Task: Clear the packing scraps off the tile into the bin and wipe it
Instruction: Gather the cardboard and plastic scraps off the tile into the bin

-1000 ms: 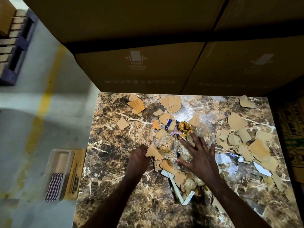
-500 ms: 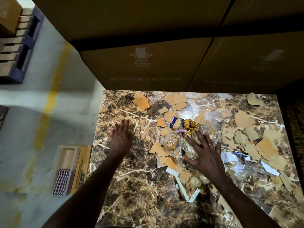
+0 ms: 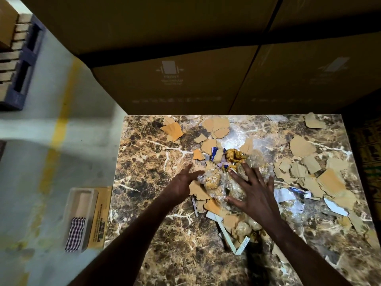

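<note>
A brown marbled tile (image 3: 156, 203) lies on the floor, strewn with torn cardboard scraps (image 3: 303, 148), crumpled clear plastic (image 3: 214, 180), white paper bits (image 3: 335, 206) and a gold wrapper (image 3: 235, 156). My left hand (image 3: 182, 182) lies flat with straight fingers against the left side of the middle heap. My right hand (image 3: 252, 191) is spread flat on top of the plastic in that heap. A clear bin (image 3: 69, 213) with a checked cloth (image 3: 75, 233) in it stands on the floor left of the tile.
Large cardboard boxes (image 3: 175, 79) rise right behind the tile's far edge. A flat brown card (image 3: 99, 217) lies between bin and tile. A wooden pallet (image 3: 18, 58) sits at the far left on a grey floor with a yellow line (image 3: 59, 129).
My left hand went out to the tile's left part and has come back to the heap, sweeping a cardboard scrap in. My right hand stayed on the plastic.
</note>
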Demonstrator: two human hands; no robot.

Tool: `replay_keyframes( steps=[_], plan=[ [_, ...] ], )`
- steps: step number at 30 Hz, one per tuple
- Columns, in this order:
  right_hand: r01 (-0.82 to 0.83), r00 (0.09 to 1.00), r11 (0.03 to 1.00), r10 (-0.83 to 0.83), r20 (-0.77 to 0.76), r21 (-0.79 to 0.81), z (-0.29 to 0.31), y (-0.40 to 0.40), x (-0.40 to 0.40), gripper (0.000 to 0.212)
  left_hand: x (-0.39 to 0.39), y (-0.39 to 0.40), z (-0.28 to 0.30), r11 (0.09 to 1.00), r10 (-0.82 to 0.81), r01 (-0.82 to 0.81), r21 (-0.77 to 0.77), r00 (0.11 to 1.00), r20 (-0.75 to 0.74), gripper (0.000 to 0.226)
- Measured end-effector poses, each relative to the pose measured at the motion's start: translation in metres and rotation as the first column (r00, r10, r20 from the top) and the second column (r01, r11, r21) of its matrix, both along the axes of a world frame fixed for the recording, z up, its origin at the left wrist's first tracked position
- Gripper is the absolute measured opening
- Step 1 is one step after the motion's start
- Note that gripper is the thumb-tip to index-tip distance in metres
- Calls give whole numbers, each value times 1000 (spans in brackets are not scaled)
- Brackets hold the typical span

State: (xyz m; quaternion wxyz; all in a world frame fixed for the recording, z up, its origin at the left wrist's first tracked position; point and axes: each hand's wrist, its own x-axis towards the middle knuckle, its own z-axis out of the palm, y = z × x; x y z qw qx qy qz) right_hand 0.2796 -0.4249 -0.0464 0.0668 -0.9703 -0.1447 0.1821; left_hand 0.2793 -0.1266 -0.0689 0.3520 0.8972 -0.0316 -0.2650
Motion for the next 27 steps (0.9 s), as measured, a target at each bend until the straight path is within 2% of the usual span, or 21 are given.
replay_keyframes(
  steps=[2,4,6,9,11,14,16,17,20,23,27],
  plan=[
    [-5,1000,1000,5,-4,-2,0,0,1,91,5,3,4,993,97,-99,-63,995,-34,66],
    [-5,1000,1000,5,-4,-3,0,0,1,91,16,2,12,962,270,-269,-45,963,15,50],
    [0,1000,1000,0,-1,2,0,0,0,91,31,0,12,927,375,-375,-14,922,96,54],
    [1,1000,1000,-1,-7,-1,0,0,1,92,49,-6,8,961,270,-273,41,960,79,94],
    [3,1000,1000,-3,-5,-4,0,0,1,92,52,-14,10,985,169,-169,28,986,14,103],
    [5,1000,1000,-5,4,10,0,-1,0,91,46,-26,13,999,17,-18,-28,999,-35,90],
    [3,1000,1000,-4,7,19,1,-1,0,91,41,-29,9,996,-5,0,-92,999,-51,69],
    [3,1000,1000,-3,6,19,1,-1,0,92,41,-28,8,995,11,-16,-100,999,-47,66],
    [4,1000,1000,-3,-13,15,2,-1,1,93,47,-24,14,990,125,-125,-60,992,-13,72],
    [9,1000,1000,-8,-20,19,1,-1,2,92,68,-26,19,984,178,-176,-34,979,102,70],
    [19,1000,1000,-18,-24,25,1,-1,1,88,107,-34,19,995,73,-83,58,985,154,92]
  ],
)
